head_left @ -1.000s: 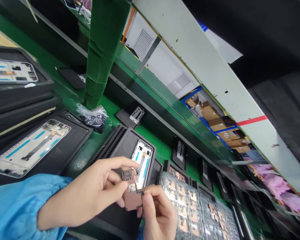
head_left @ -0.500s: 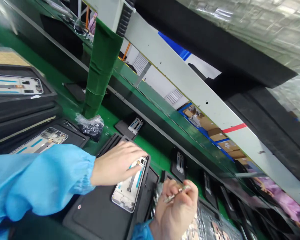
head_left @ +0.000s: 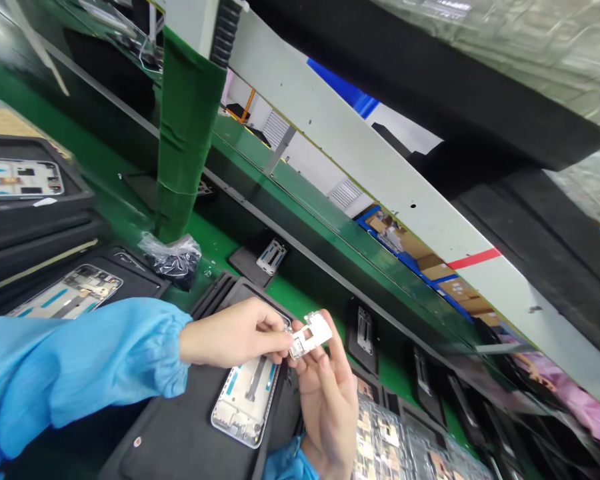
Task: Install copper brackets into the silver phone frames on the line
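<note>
A small pale circuit board (head_left: 318, 331) with a cut-out near its middle is held up between my two hands. My left hand (head_left: 245, 333) pinches its left end between thumb and fingers. Palm up, my right hand (head_left: 330, 393) grips the board's other side with thumb and fingertips. Below them a phone frame (head_left: 240, 407), with blue strips and a dark flex cable, lies face up on a black foam tray (head_left: 180, 427). My left hand and the board hide the frame's upper end.
Clear plastic trays of small boards (head_left: 385, 433) sit at lower right. Black trays with phone frames (head_left: 70, 293) are stacked on the left, near a plastic bag of dark parts (head_left: 173, 257). More frames (head_left: 271, 257) rest along the green line. A grey beam (head_left: 360, 173) crosses above.
My left hand has lifted off the phone frame and closed on the board's end. My right hand has moved left and turned palm up, bringing the board above the frame.
</note>
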The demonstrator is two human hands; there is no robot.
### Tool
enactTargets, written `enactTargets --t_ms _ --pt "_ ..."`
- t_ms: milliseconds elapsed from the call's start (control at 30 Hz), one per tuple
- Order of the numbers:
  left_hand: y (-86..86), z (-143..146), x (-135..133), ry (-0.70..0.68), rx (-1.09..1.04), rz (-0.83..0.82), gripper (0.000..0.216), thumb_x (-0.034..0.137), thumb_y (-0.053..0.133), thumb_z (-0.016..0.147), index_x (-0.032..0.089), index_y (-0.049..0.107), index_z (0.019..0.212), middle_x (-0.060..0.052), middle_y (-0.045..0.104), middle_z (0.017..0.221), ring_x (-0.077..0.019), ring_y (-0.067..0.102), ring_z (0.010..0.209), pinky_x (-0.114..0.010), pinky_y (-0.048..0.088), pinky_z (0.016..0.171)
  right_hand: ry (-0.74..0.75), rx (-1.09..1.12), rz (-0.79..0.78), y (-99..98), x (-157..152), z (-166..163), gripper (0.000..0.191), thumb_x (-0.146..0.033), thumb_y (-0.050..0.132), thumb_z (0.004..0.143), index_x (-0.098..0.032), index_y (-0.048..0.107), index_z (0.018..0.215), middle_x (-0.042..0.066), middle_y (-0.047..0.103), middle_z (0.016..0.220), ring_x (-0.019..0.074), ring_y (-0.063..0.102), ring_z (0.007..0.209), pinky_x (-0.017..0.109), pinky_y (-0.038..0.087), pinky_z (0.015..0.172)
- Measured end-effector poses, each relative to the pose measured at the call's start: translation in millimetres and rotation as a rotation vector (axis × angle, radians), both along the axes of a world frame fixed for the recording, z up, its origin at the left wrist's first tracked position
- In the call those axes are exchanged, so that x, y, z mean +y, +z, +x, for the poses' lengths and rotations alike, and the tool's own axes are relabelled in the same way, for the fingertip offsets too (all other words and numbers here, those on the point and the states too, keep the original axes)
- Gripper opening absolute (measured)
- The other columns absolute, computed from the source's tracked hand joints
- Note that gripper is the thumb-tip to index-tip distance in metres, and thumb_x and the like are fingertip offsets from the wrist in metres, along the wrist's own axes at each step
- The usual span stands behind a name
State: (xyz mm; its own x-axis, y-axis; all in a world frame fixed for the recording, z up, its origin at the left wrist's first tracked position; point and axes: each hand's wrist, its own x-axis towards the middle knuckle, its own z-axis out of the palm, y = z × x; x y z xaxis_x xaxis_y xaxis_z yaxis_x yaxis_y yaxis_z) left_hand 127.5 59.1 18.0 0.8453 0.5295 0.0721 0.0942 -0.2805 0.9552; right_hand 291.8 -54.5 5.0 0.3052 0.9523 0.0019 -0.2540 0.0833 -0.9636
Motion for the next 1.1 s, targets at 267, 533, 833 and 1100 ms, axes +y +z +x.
enactTargets --t_ms 267,533,833,1100 --pt "-13.5 0.1 9.2 0.117 0.120 0.407 0.033 0.030 0.065 0.098 0.010 0.069 0.124 -0.023 0.061 0.142 -0.0469 0.045 0.140 -0.064 0.030 0.114 -0.283 -0.041 0.067 -18.4 26.7 16.1 0.038 -0.047 0.067 0.096 -0.030 0.066 0.131 0.007 0.070 0.125 0.0198 0.068 0.109 0.039 0.056 0.095" --pt "-26.6 -13.0 -21.2 0.060 0.204 0.810 0.029 0.041 0.059 0.103 0.020 0.067 0.121 -0.007 0.064 0.144 -0.0325 0.050 0.141 -0.055 0.027 0.124 -0.440 -0.522 0.090 -25.9 24.6 29.8 0.034 -0.036 0.077 0.090 -0.023 0.073 0.121 0.010 0.076 0.120 0.0263 0.071 0.112 0.041 0.055 0.096" --pt "-29.2 -14.6 -25.8 0.113 0.282 0.880 0.044 0.043 0.049 0.106 0.016 0.058 0.139 -0.013 0.053 0.156 -0.0409 0.039 0.149 -0.063 0.035 0.119 -0.331 -0.847 0.064 -29.6 21.6 33.5 0.029 -0.031 0.068 0.097 -0.026 0.071 0.125 0.008 0.073 0.126 0.0239 0.069 0.114 0.039 0.056 0.097" --pt "-22.2 -41.3 -55.3 0.017 0.137 0.999 0.042 0.031 0.033 0.111 0.026 0.049 0.149 -0.003 0.070 0.137 -0.0287 0.065 0.128 -0.046 0.043 0.115 0.109 -1.433 0.145 -13.7 32.1 20.9 0.029 -0.017 0.060 0.101 -0.028 0.069 0.126 0.004 0.073 0.121 0.0227 0.060 0.115 0.040 0.050 0.100"
